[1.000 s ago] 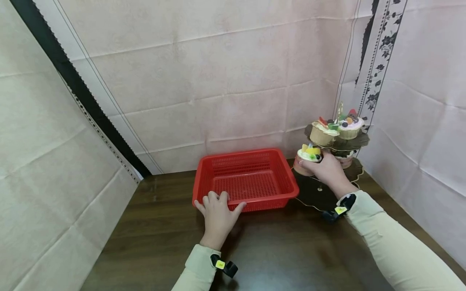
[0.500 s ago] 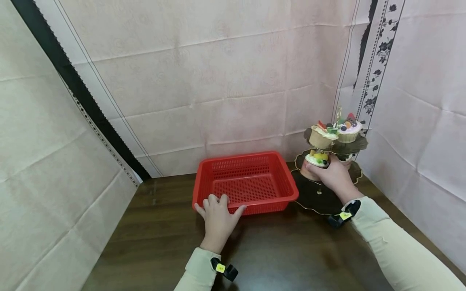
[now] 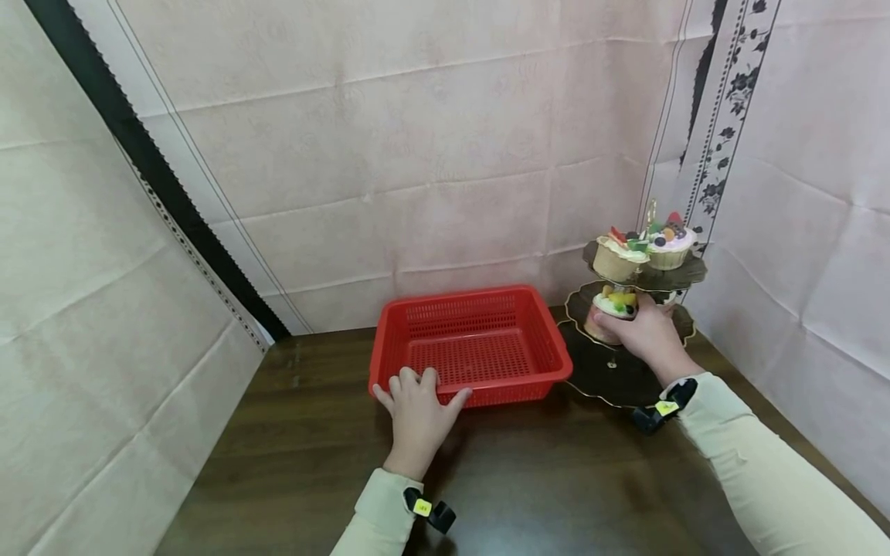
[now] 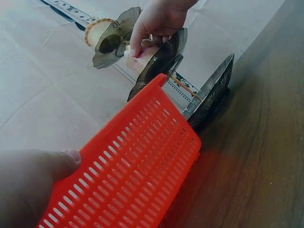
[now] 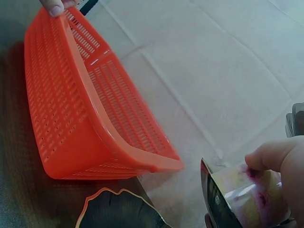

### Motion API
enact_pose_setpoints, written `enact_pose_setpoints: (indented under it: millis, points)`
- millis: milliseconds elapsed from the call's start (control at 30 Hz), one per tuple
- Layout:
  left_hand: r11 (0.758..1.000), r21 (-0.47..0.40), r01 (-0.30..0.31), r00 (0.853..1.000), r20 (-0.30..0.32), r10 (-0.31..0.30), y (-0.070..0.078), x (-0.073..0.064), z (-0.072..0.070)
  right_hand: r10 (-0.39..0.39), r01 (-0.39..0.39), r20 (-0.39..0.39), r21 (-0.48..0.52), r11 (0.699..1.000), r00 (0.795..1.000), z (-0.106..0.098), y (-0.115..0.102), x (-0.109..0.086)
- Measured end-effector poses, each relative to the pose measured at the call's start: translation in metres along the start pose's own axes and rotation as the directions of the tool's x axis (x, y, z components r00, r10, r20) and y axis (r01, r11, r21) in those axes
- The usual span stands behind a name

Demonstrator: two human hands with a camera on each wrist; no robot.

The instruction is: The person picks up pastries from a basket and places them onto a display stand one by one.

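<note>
My right hand [image 3: 653, 336] holds a cupcake [image 3: 615, 303] with cream and yellow fruit on top, at the middle tier of a dark, gold-edged cake stand [image 3: 598, 374]. In the right wrist view the thumb presses the side of its pink-and-yellow wrapper [image 5: 251, 199], and the base meets the tier. Another cupcake on that tier is mostly hidden behind the hand. Two fruit-topped cupcakes, one cream [image 3: 617, 259] and one lilac [image 3: 669, 251], stand on the top tier. My left hand [image 3: 416, 421] grips the front rim of a red perforated basket [image 3: 511, 384], thumb outside.
The basket, with nothing visible in it, sits just left of the stand on a dark wooden table [image 3: 528, 479]. Pale creased cloth [image 3: 445, 139] hangs behind and on both sides. The stand is close to the right-hand cloth [image 3: 799, 232].
My right hand has shifted right with the cupcake, carrying it from the left edge of the middle tier further inward under the top tier. The left hand stays on the basket rim.
</note>
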State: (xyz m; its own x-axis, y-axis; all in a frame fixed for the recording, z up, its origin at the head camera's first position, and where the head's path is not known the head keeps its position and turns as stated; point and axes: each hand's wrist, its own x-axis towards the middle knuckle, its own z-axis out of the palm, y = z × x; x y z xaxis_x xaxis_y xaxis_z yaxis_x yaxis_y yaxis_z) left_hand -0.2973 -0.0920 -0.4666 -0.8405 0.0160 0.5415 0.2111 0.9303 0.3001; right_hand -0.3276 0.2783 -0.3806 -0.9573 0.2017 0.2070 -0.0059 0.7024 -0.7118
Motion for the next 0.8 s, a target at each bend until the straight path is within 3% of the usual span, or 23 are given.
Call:
enact_pose_setpoints:
  millis: [433,800]
  points:
    - [1.0,-0.007,0.005,1.0,0.009,-0.005,-0.0011,0.0014,0.0009,-0.039,0.034,-0.053,-0.103,0.994,0.998,0.0018,0.0013,0.0006]
    - [1.0,-0.005,-0.002,1.0,0.006,0.002,-0.0016,0.002,0.0002,-0.041,0.032,-0.064,-0.131,0.991,0.997,0.002,0.0011,-0.0003]
